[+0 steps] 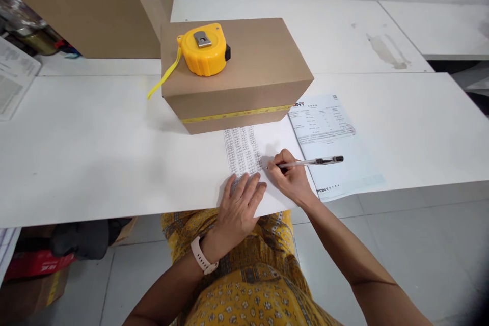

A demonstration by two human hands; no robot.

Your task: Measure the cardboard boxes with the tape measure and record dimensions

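Note:
My right hand (291, 177) is closed around a pen (321, 161), its tip at the sheet of paper (280, 137). Columns of small handwriting fill the left part of that sheet. Fingers spread, my left hand (242, 204) lies flat over the lower written lines and hides some of them. Behind the hands stands a closed cardboard box (244, 86) with a yellow strip along its front, covering the top of the sheet. A yellow tape measure (204, 51) with a wrist strap rests on the box. Under the sheet's right edge is a printed document (328, 137) marked PONY.
A larger cardboard box (87, 5) stands at the back left, beside several jars or packets (34, 25) I cannot make out. The white table (95, 153) has its front edge close to my body. Below it at left are a dark bag-like item (82, 239) and another carton.

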